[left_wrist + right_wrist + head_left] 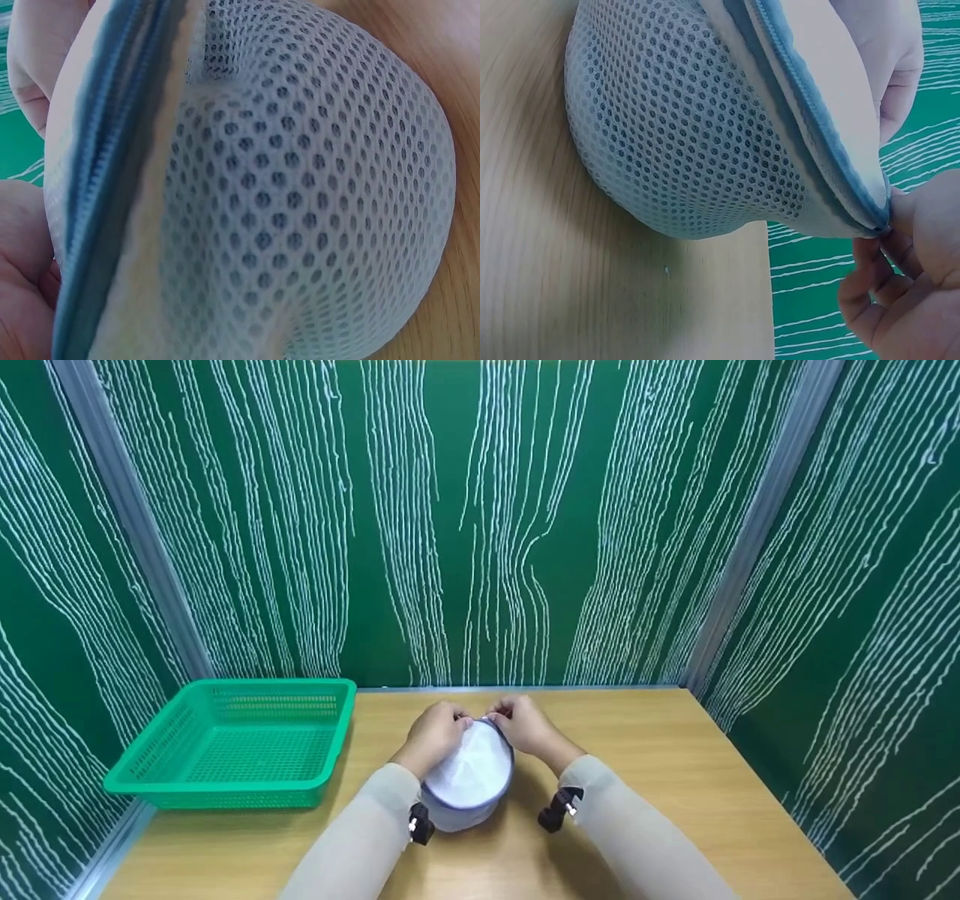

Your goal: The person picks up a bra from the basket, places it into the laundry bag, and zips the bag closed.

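Observation:
A rounded white mesh laundry bag (472, 769) stands on the wooden table between the two forearms. A blue-grey zipper (802, 97) rings its top panel, also seen as a dark zipper band (112, 165) in the left wrist view. My left hand (439, 733) pinches the far edge of the top. Beside it, at the same far edge, my right hand (529, 727) pinches the corner where the zipper ends, with thumb and fingers curled. The zipper looks closed along the part in view. Whether a pull tab is between the right fingers is hidden.
A green plastic basket (225, 787) stands on the table at the left. Green walls with wavy white lines (405, 510) enclose the table (660, 780) at the back and both sides, with grey metal posts (739, 540) at the corners.

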Tool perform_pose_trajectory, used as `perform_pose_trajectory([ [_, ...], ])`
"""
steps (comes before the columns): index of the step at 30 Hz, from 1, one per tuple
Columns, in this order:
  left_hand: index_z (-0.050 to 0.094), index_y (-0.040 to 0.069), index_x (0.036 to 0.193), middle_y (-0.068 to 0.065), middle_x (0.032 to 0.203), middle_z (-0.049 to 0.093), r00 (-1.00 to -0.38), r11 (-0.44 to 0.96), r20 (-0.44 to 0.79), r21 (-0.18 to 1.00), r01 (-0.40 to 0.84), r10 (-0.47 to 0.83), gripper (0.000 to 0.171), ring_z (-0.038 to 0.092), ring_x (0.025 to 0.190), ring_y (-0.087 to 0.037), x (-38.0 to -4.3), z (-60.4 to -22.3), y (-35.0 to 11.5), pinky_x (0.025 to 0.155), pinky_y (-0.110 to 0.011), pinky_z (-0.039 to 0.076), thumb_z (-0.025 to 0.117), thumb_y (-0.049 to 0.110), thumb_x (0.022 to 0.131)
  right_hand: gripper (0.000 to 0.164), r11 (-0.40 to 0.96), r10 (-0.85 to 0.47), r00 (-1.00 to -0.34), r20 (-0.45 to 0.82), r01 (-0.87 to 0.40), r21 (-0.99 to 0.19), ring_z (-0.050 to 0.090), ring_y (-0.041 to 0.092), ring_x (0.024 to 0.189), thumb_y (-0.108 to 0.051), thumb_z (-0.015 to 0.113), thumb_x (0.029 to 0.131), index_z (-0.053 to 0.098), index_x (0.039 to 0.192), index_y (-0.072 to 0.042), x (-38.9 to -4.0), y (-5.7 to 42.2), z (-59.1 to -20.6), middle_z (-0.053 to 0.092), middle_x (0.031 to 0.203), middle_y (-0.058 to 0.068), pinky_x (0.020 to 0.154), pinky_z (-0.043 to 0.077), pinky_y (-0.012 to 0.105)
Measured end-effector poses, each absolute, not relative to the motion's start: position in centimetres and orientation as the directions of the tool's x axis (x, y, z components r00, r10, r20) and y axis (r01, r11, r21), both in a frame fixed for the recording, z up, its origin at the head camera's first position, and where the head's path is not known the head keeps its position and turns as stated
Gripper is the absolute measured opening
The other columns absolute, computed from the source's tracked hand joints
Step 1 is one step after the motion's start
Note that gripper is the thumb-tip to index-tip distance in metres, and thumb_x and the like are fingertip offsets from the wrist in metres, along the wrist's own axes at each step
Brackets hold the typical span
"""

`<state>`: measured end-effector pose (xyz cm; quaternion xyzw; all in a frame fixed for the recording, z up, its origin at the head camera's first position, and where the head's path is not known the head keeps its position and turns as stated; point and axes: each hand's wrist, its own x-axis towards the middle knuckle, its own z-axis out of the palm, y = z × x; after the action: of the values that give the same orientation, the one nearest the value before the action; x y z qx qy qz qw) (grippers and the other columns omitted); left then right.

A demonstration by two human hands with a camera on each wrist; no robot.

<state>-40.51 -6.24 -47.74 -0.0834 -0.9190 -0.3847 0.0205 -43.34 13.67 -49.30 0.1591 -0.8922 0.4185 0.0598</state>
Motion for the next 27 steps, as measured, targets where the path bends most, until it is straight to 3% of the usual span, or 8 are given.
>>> perform_pose_trajectory([
  [9,0.082,0.011,0.117,-0.01,0.121,0.08,-0.995,0.651,0.061,0.753,0.101,0.084,0.02,0.073,0.113,-0.027,-40.5,-47.9,-6.2,0.107,-0.051,0.062,0.065,0.02,0.116,0.013,0.621,-0.247,-0.936,0.25,-0.351,-0.701,0.075,0.02,0.095,-0.001,0.069,0.109,0.081,0.105,-0.005,-43.2,13.7,-49.2,0.082,0.102,0.01,0.089,0.069,0.039],
  [19,0.082,0.01,0.109,-0.009,0.116,0.082,-0.993,0.68,0.104,0.725,0.111,0.052,0.019,0.074,0.11,-0.028,-40.6,-48.2,-6.8,0.106,-0.051,0.061,0.066,0.019,0.115,0.011,0.659,-0.233,-0.945,0.23,-0.328,-0.677,0.075,0.02,0.098,-0.005,0.071,0.11,0.081,0.107,-0.007,-42.9,13.7,-49.0,0.082,0.104,0.009,0.092,0.068,0.039],
  [27,0.079,0.013,0.115,-0.007,0.119,0.078,-1.0,0.671,0.027,0.742,0.015,-0.007,0.021,0.071,0.111,-0.026,-40.7,-48.4,-7.2,0.106,-0.051,0.06,0.062,0.024,0.118,0.012,0.657,-0.205,-0.961,0.183,-0.274,-0.703,0.077,0.023,0.105,-0.004,0.069,0.111,0.081,0.111,-0.008,-42.9,13.8,-49.1,0.082,0.109,0.009,0.098,0.068,0.04],
])
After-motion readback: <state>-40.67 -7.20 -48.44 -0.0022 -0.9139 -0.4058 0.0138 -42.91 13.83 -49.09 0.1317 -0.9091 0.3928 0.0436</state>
